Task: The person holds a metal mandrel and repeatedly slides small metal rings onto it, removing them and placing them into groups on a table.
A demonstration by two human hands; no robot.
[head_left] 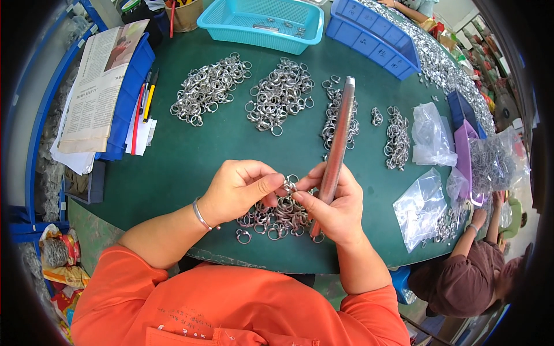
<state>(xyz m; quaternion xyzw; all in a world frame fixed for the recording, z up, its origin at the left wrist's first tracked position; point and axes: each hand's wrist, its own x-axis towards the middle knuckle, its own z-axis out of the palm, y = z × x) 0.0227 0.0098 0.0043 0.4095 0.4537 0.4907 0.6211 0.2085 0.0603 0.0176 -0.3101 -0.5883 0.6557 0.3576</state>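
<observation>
A round bench (190, 155) covered in dark green cloth fills the middle of the view, its near edge curving in front of the person in an orange top. The left hand (239, 190) pinches a small silver metal ring (289, 184) between thumb and forefinger, its grip closed on that ring just above a loose heap of silver rings (276, 216) lying near the bench edge. The right hand (334, 205) has its grip clenched around a long tapered metal rod (337, 150), which slants up and away toward the far side; the fingertips of both hands almost meet at the ring.

Farther out on the cloth lie three larger piles of the same rings: one far left (209, 87), one in the middle (280, 95), and a narrower strip (333, 115) behind the rod. On the right are clear plastic bags (430, 138), some flat and some filled with rings. A turquoise plastic basket (262, 23) and a blue plastic crate (375, 40) stand at the far edge. At the left, a folded newspaper (98, 86) rests on a blue tray, with pens (144, 106) beside it. Another person in a brown top (467, 277) sits at the near right.
</observation>
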